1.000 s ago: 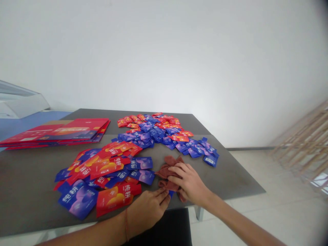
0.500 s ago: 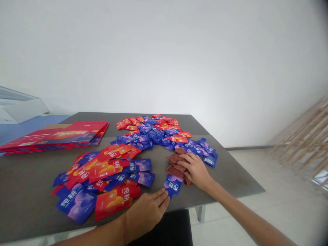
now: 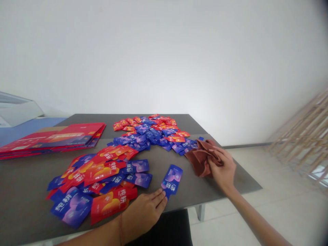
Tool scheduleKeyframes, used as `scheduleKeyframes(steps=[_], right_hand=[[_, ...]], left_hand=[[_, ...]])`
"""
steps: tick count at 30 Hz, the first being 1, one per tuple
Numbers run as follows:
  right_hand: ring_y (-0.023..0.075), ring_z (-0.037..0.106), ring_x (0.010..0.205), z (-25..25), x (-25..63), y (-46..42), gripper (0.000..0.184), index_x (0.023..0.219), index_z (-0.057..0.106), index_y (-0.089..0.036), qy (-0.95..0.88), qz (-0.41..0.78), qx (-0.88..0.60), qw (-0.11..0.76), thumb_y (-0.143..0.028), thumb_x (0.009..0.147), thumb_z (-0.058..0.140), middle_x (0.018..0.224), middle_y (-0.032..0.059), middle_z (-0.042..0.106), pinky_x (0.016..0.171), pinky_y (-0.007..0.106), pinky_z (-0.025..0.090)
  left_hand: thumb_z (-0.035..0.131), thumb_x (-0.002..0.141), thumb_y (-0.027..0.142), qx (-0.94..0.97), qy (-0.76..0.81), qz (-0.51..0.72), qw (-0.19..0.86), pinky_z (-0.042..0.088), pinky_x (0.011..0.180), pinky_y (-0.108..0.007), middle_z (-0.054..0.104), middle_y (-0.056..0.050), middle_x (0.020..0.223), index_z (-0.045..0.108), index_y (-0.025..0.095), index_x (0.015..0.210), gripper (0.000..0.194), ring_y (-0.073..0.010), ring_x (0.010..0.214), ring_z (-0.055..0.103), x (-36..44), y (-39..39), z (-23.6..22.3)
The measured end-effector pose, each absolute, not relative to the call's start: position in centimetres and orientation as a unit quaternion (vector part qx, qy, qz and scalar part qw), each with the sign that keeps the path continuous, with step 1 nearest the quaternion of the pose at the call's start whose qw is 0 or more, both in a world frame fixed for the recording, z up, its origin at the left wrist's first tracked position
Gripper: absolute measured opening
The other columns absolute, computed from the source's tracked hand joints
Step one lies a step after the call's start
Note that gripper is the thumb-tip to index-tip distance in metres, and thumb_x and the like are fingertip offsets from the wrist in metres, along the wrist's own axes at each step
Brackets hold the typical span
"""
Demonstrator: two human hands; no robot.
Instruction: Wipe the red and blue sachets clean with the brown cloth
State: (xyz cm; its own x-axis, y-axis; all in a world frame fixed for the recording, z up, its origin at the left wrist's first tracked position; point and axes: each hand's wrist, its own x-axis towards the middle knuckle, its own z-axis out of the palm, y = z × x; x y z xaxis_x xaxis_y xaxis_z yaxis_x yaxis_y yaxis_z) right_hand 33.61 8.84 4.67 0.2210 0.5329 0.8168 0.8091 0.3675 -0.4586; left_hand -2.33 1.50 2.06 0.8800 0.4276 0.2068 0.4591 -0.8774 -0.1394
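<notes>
Nearest, the left hand [image 3: 145, 215] lies open and relaxed on the grey worktop [image 3: 194, 194], just inside its near edge, with a thin cord [image 3: 120, 227] around the wrist and the fingertips [image 3: 164, 201] just beside a lone blue sachet [image 3: 171, 180]. On that sachet, bold white Chinese characters, apparently 纯耕, run sideways; the finer print is too small to read. To the right, the right hand [image 3: 222, 169] clenched on a crumpled reddish-brown cloth [image 3: 201, 159], near the worktop's right edge, with a strip of open surface between cloth and lone sachet. Left of the left hand, a loose heap of red and blue sachets [image 3: 97, 174], many with the same bold characters. Beyond it, across a narrow bare band, a wider scatter of sachets [image 3: 151, 131], its blue end touching the cloth. Farther left, a flat stack of red printed cartons [image 3: 53, 140] along the left edge. Past the right edge, a pale tiled floor [image 3: 256, 212] and a wooden rack [image 3: 302, 136].
</notes>
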Motion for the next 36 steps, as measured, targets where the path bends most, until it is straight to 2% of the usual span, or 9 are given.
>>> scheduleKeyframes(steps=[2, 5, 8, 11, 16, 22, 28, 32, 36], right_hand=[[0.0285, 0.07, 0.108, 2.7, 34.3, 8.9, 0.022, 0.105, 0.079, -0.022, -0.597, -0.107, -0.57, 0.555, -0.034, 0.09, 0.068, 0.116, 0.0102, 0.077, 0.101, 0.049, 0.054], [0.0291, 0.07, 0.107, 0.6, 34.5, 8.8, 0.024, 0.103, 0.079, -0.021, -0.587, -0.08, -0.58, 0.559, -0.035, 0.088, 0.067, 0.115, 0.0115, 0.077, 0.098, 0.049, 0.054], [0.0295, 0.069, 0.108, -0.2, 34.4, 8.8, 0.024, 0.104, 0.079, -0.021, -0.596, -0.074, -0.581, 0.55, -0.034, 0.088, 0.067, 0.115, 0.0115, 0.077, 0.097, 0.049, 0.054], [0.0299, 0.068, 0.109, -0.3, 34.2, 8.8, 0.023, 0.104, 0.079, -0.021, -0.613, -0.084, -0.582, 0.527, -0.034, 0.089, 0.067, 0.117, 0.0112, 0.077, 0.097, 0.049, 0.054], [0.03, 0.067, 0.11, -0.3, 34.1, 8.7, 0.022, 0.105, 0.079, -0.021, -0.621, -0.094, -0.58, 0.519, -0.032, 0.09, 0.068, 0.119, 0.0115, 0.076, 0.097, 0.049, 0.054], [0.0296, 0.066, 0.111, -0.2, 33.9, 8.5, 0.022, 0.107, 0.078, -0.021, -0.626, -0.087, -0.58, 0.514, -0.031, 0.09, 0.067, 0.121, 0.0105, 0.076, 0.097, 0.049, 0.053], [0.0286, 0.065, 0.112, -0.3, 34.1, 8.4, 0.023, 0.108, 0.078, -0.021, -0.637, -0.082, -0.576, 0.506, -0.032, 0.092, 0.067, 0.121, 0.0099, 0.075, 0.097, 0.048, 0.053], [0.0288, 0.065, 0.112, -0.6, 34.5, 8.5, 0.024, 0.109, 0.078, -0.022, -0.645, -0.084, -0.572, 0.5, -0.035, 0.093, 0.066, 0.121, 0.0099, 0.076, 0.097, 0.047, 0.053], [0.0293, 0.066, 0.109, -1.1, 34.8, 8.7, 0.027, 0.108, 0.078, -0.021, -0.647, -0.097, -0.562, 0.507, -0.04, 0.092, 0.067, 0.119, 0.0099, 0.076, 0.095, 0.047, 0.053]], left_hand=[[0.053, 0.103, 0.011, -0.966, -0.241, -0.069, 0.069, 0.061, 0.09, -0.038, 0.072, -0.016, 0.136, 0.066, 0.009, 0.135, 0.034, -0.0283, 0.124, 0.07, -2.0, 1.8, 2.8], [0.057, 0.101, 0.012, -0.953, -0.299, -0.033, 0.03, 0.061, 0.082, -0.037, 0.078, -0.011, 0.117, 0.069, 0.014, 0.125, 0.027, -0.0263, 0.102, 0.075, -0.2, 2.5, 4.8], [0.053, 0.105, 0.021, -0.92, -0.39, -0.017, 0.027, 0.06, 0.075, -0.039, 0.076, -0.011, 0.105, 0.071, 0.016, 0.115, 0.021, -0.0291, 0.096, 0.074, 2.6, 3.5, 7.0], [0.056, 0.106, 0.039, -0.865, -0.501, -0.002, 0.03, 0.058, 0.073, -0.04, 0.074, -0.017, 0.101, 0.073, 0.012, 0.108, 0.031, -0.0328, 0.095, 0.073, 5.5, 4.6, 8.4], [0.072, 0.091, 0.064, -0.843, -0.536, 0.009, 0.033, 0.057, 0.076, -0.044, 0.072, -0.022, 0.095, 0.074, 0.005, 0.103, 0.061, -0.0368, 0.091, 0.072, 8.1, 5.6, 8.1], [0.067, 0.093, 0.057, -0.855, -0.517, 0.013, 0.024, 0.056, 0.077, -0.045, 0.072, -0.024, 0.1, 0.071, 0.006, 0.111, 0.055, -0.0371, 0.092, 0.072, 7.8, 6.8, 7.5], [0.062, 0.09, 0.049, -0.864, -0.503, 0.01, 0.007, 0.056, 0.077, -0.047, 0.074, -0.023, 0.097, 0.072, 0.008, 0.106, 0.046, -0.0391, 0.093, 0.074, 7.5, 7.4, 7.9], [0.06, 0.089, 0.057, -0.862, -0.507, 0.016, -0.006, 0.056, 0.075, -0.046, 0.076, -0.022, 0.095, 0.074, 0.01, 0.101, 0.051, -0.0394, 0.091, 0.076, 6.2, 7.9, 9.5], [0.053, 0.091, 0.072, -0.851, -0.524, 0.024, -0.013, 0.053, 0.069, -0.038, 0.078, -0.017, 0.092, 0.074, 0.018, 0.091, 0.058, -0.0329, 0.084, 0.076, 2.0, 8.9, 12.4]])
